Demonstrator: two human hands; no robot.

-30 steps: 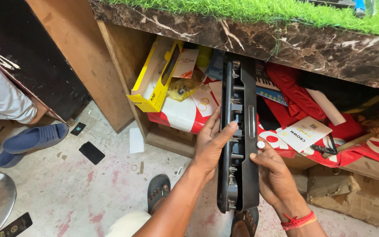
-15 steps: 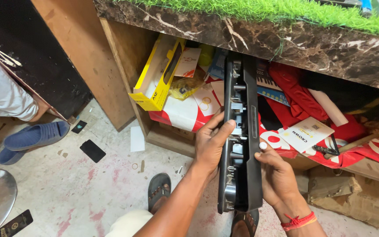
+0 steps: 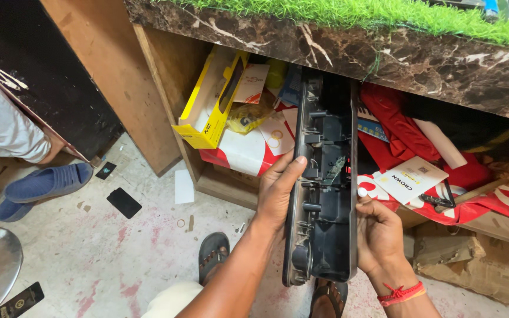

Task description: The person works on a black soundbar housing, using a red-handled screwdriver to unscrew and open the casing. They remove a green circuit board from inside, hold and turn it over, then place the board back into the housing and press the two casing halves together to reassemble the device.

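The left hand (image 3: pixel 281 191) is wrapped around the left edge of a long black plastic housing (image 3: pixel 325 188), thumb lying on its ribbed inside, while the right hand (image 3: pixel 378 235) pinches the lower right edge with its fingers. The housing stands upright between both hands, its top end up against the marble-look worktop (image 3: pixel 407 56). Gripped only at its edges, it could slip, or catch on the cluttered shelf (image 3: pixel 231 182).

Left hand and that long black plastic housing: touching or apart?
Touching. The head view shows the left hand wrapped over the edge of the black plastic housing, thumb pressed on its inner side.
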